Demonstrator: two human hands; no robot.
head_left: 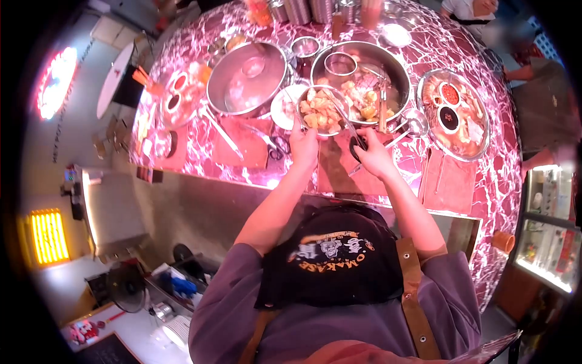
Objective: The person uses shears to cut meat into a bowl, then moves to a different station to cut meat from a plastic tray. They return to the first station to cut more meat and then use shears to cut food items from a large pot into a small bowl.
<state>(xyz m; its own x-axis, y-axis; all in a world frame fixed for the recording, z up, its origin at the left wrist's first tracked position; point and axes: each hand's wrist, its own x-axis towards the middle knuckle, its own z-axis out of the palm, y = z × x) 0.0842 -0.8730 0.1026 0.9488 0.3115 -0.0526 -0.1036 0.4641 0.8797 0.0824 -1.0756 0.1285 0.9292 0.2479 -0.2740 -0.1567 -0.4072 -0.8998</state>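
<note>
My right hand [374, 155] is closed round the black handles of a pair of scissors [347, 124]. The scissor blades reach over a metal bowl [330, 132] full of cut yellowish-brown food pieces [321, 109]. At the bowl's left side, my left hand [303, 147] is closed on slim metal tongs [297, 113], their far ends near the food. Just left of the bowl lies a white plate [280, 112]. Behind it stands a large steel pot [405, 73] with meat and chunks in broth, and a wooden-handled utensil [382, 109] leans in it.
Another large pot [209, 91] with pale broth stands to the left. A ladle [416, 123] rests beside an oval platter [482, 136] holding food and two sauce bowls. Brown napkins [447, 182] lie along the front edge. A person [545, 103] stands at the right.
</note>
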